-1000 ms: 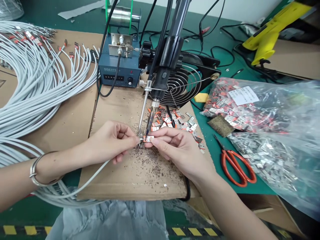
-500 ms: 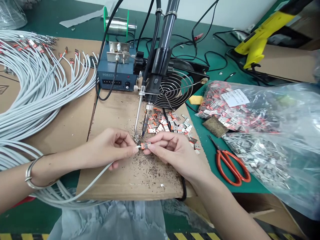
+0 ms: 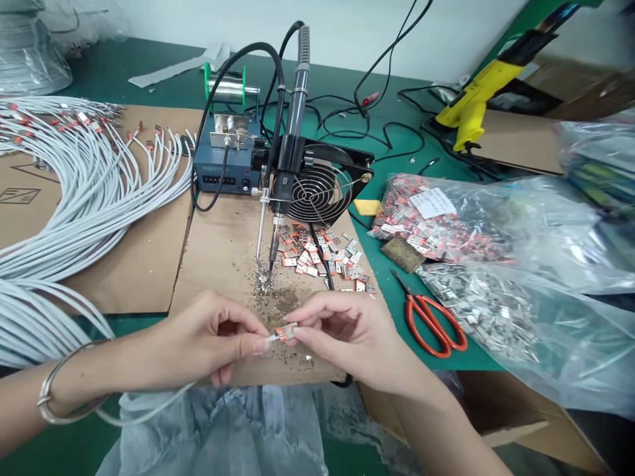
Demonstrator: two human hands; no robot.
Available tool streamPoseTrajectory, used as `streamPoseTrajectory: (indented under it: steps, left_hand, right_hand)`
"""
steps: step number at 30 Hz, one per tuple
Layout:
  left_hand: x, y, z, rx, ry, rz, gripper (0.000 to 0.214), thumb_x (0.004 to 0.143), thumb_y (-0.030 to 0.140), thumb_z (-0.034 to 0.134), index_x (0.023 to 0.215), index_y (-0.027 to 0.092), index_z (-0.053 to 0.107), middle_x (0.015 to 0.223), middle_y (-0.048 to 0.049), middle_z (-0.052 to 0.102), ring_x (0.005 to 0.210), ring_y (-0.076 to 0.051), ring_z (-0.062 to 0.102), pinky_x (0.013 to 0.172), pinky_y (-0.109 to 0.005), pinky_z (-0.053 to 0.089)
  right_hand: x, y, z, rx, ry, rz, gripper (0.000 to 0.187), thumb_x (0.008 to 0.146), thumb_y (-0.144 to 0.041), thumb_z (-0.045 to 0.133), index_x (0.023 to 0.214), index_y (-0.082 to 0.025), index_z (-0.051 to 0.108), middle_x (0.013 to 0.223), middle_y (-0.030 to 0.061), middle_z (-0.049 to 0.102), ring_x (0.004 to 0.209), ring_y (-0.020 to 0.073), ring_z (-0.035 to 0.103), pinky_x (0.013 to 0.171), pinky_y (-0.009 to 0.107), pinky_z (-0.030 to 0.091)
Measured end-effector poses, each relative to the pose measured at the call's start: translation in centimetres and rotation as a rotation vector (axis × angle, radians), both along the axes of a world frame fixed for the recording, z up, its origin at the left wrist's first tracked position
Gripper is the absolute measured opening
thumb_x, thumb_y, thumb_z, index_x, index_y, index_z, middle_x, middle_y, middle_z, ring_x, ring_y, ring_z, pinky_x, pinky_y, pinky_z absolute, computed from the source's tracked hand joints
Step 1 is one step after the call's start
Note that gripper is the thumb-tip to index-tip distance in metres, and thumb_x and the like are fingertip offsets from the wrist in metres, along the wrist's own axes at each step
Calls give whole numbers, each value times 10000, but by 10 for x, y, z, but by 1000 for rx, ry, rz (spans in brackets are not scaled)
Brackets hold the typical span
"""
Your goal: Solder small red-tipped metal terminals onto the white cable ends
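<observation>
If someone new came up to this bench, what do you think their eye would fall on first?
Most likely the sweeping bundle of white cables over the cardboard at left. Next, at centre, the left hand pinches one cable and the right hand a small connector, before the soldering iron. At right, red-handled scissors lie beside bagged metal pieces.

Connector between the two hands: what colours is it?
The connector is orange-red and silvery, best seen in the head view.

Metal connector (image 3: 286, 332), smooth cable (image 3: 171, 402)
</observation>
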State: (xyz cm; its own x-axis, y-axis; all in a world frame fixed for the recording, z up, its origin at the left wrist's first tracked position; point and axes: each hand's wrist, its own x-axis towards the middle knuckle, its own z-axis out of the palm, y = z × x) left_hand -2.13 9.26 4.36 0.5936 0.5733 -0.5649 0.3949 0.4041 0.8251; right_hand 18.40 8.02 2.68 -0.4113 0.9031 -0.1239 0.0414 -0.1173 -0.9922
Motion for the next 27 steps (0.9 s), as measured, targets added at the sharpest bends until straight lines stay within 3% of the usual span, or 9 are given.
streamPoseTrajectory:
  steps: [6,13,18,20,23,27]
  left_hand:
    - [5,-33,0,24,-24,124,194,805,304,586,825,136,680,538,47,494,430,-62,462,421,-152,396]
    - [6,-56,-7,-20,-89,160,231,780,346,614,823,127,674,548,47,501,424,-63,471,421,-162,414]
    - [7,-70,-9,56,-100,191,236,794,352,601,815,123,652,496,60,463,407,-70,456,416,-177,372]
    - [8,-76,-8,151,-79,200,231,804,349,591,790,126,647,540,43,488,416,-74,466,420,-190,363]
    - [8,-85,-7,472,32,155,179,833,277,564,774,146,672,622,5,537,523,-105,515,491,-216,386]
    - [6,-95,-14,820,85,70,173,864,198,522,834,167,689,623,-13,559,579,-128,514,533,-228,374]
  right_hand:
    - [4,-20,3,37,-10,18,49,748,-210,668,774,-176,690,624,40,694,475,103,546,427,218,403]
    - [6,-39,-6,-50,108,57,96,758,-266,679,804,-183,670,641,38,692,532,114,593,483,230,459]
    - [7,-55,-11,68,35,19,86,775,-256,644,800,-175,659,613,31,660,472,101,513,428,220,394]
    - [6,-62,-13,155,-27,-14,62,769,-239,646,779,-178,657,567,12,619,443,96,461,407,218,362]
    - [5,-72,-17,389,-85,-47,22,765,-174,643,761,-193,653,601,20,621,487,120,509,434,239,396]
    - [4,-81,-21,734,-142,-68,241,755,-4,563,814,-220,652,775,66,684,663,171,632,551,289,494]
